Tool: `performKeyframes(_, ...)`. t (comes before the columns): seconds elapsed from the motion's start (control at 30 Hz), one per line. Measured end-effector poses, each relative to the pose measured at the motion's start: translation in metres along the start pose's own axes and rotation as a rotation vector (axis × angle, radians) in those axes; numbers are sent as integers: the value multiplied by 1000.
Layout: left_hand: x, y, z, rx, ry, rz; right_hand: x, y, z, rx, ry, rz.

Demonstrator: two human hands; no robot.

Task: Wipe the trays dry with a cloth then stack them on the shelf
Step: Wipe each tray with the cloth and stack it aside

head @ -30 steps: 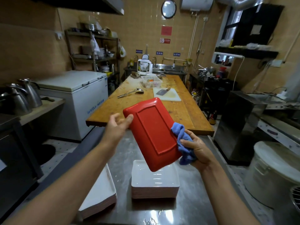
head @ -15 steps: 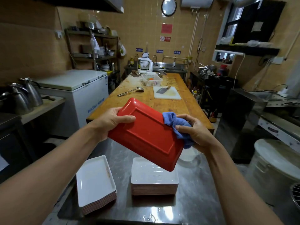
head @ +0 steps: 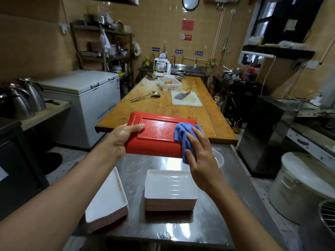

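Note:
A red rectangular tray is held upside down and nearly level above the steel table. My left hand grips its left edge, thumb on top. My right hand presses a blue cloth against the tray's right end, its fingers curled over the cloth. Below sit two stacks of white trays: one in the middle, one at the table's left edge.
A long wooden table runs ahead with a ladle, a cutting board with a cleaver and a white basket. A white chest freezer stands left, a metal shelf rack behind it. A large lidded pot stands right.
The red tray has swung from steeply tilted to nearly level. My left hand shifted to grip its left edge, and my right hand moved the cloth onto the tray's top face.

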State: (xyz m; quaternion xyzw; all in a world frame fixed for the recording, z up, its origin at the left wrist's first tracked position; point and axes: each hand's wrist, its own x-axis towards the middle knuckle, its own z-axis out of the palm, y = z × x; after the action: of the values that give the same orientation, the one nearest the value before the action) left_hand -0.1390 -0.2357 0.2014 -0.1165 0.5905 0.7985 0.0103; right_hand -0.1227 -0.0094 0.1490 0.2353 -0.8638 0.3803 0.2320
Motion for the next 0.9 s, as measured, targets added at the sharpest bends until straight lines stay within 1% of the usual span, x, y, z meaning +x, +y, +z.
performKeyframes(0.13, -3, -5, 12, -61, 14, -27, -5, -11, 15, -146, 118, -113)
performKeyframes(0.2, -5, -11, 21, -80, 11, -4, -2, -23, 27, -213, 123, -165)
performKeyframes(0.3, -9, -20, 28, -110, 3, 5, 3, -46, 43, -240, 117, -178)
performKeyframes(0.37, -10, -23, 27, -133, 10, 41, 8, -57, 47, -248, 102, -143)
performKeyframes(0.5, -12, -26, 21, -163, 33, 115, 27, -69, 50, -266, -22, -81)
performKeyframes(0.63, -16, -28, 14, -172, 81, 151, 42, -67, 51, -273, -118, -38)
performKeyframes(0.8, -17, -29, -2, -255, 134, 153, 49, -38, 38, -301, -113, 114)
performKeyframes(0.9, -18, -32, -9, -278, 126, 155, 58, -27, 34, -172, -101, 174)
